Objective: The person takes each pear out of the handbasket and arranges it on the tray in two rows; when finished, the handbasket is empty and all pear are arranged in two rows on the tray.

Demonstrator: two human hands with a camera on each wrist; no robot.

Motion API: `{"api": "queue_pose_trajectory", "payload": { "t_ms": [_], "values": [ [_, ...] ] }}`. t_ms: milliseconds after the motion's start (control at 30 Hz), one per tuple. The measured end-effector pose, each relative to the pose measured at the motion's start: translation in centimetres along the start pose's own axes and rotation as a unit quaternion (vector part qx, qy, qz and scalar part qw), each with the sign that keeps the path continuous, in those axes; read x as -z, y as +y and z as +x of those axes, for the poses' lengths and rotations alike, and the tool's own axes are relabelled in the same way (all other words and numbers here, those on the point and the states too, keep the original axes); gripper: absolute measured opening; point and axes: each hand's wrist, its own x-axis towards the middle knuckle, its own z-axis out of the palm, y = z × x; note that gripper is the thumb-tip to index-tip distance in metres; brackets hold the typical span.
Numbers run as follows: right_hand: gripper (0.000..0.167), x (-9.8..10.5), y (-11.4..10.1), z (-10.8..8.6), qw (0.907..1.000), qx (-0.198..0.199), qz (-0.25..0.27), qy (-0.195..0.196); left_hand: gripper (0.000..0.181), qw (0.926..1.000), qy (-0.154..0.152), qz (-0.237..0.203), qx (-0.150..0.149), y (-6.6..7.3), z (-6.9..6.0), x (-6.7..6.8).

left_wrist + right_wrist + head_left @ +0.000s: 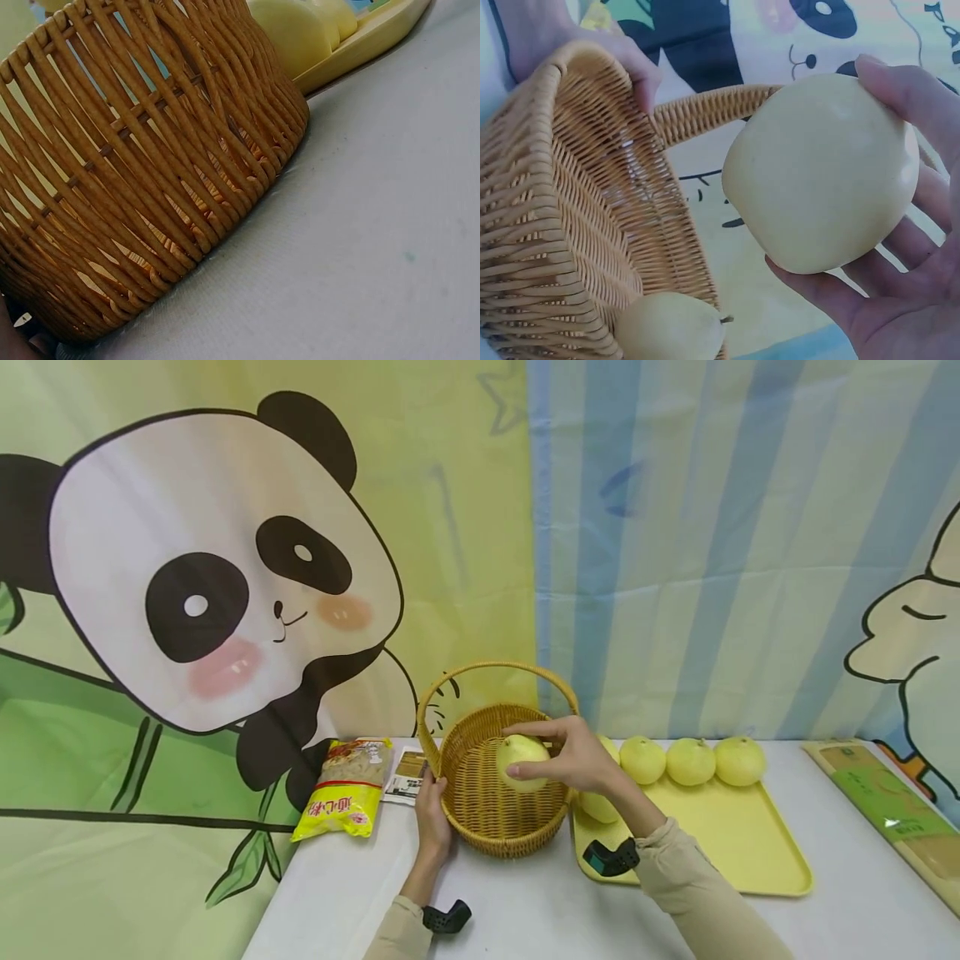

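Observation:
A round pale-yellow pear [522,763] is in my right hand [573,760], held between the thumb and the fingers above the basket's opening. The right wrist view shows this pear [821,172] close up, with fingers around its side. My left hand [433,818] grips the left side of the brown wicker basket [468,822], near the foot of its arched handle. Another pear [671,326] with a short stem overlaps the basket's edge at the bottom of the right wrist view. The left wrist view shows the basket's woven wall [150,150] standing on the white table.
Right of the basket lies a yellow tray [750,852], with several pears [690,762] along its back and left side. A yellow food bag [348,789] and a small packet [406,777] lie left of the basket. A long green-and-tan package [892,810] sits at the far right.

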Motion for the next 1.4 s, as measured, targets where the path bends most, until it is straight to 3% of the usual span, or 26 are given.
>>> {"api": "queue_pose_trajectory", "payload": {
  "t_ms": [300, 567, 700, 900, 1200, 1400],
  "values": [
    [0.053, 1.0, 0.7, -3.5, 0.9937, 0.043, 0.097, 0.034, 0.058, 0.9998, -0.007, 0.019, 0.0, 0.2, 0.0, 0.1],
    [0.051, 2.8, 2.6, -5.6, 0.986, 0.064, 0.128, 0.085, 0.058, 0.9999, -0.013, 0.004, -0.006, 0.2, 0.0, 0.0],
    [0.051, 4.1, 3.3, -6.7, 0.9837, 0.052, 0.14, 0.101, 0.058, 0.9999, -0.01, 0.006, -0.007, 0.1, 0.1, 0.0],
    [0.048, 5.6, 4.4, -8.2, 0.9812, 0.017, 0.098, 0.165, 0.059, 0.9999, -0.01, 0.006, -0.003, 0.1, 0.1, 0.1],
    [0.045, 8.6, 6.3, -10.7, 0.9535, -0.01, 0.105, 0.282, 0.058, 1.0, -0.006, 0.006, 0.0, 0.0, -0.1, 0.0],
    [0.044, 9.5, 8.1, -11.9, 0.9436, -0.044, 0.107, 0.31, 0.057, 1.0, 0.001, 0.009, -0.005, 0.1, 0.1, 0.0]
  ]
}}
